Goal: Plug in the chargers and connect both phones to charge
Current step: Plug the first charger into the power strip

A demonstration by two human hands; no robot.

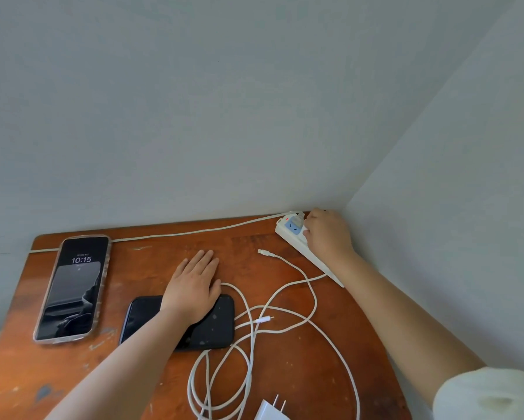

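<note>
At the near edge of the worn wooden table (pixel 285 237), a white charger block (pixel 269 412) lies loose with its two prongs pointing up and away, not plugged into anything. White cables (pixel 248 338) loop and cross over one another just beyond it, with one small connector (pixel 264 319) lying among the loops and another connector end (pixel 263 252) resting free farther back.

To the left of the tangle, a dark phone (pixel 212 322) lies flat, its screen off. The left hand (pixel 194 286) rests on its far end, palm down, fingers spread flat and gripping nothing. Farther left lies a second phone (pixel 72 286) in a clear case, its screen lit and showing 10:15.

At the far right corner by the wall, a white power strip (pixel 297 234) lies on the table. The right hand (pixel 327 234) is curled over it, fingers bent down at a socket; what they grasp is hidden. A cord (pixel 194 231) runs along the back edge.
</note>
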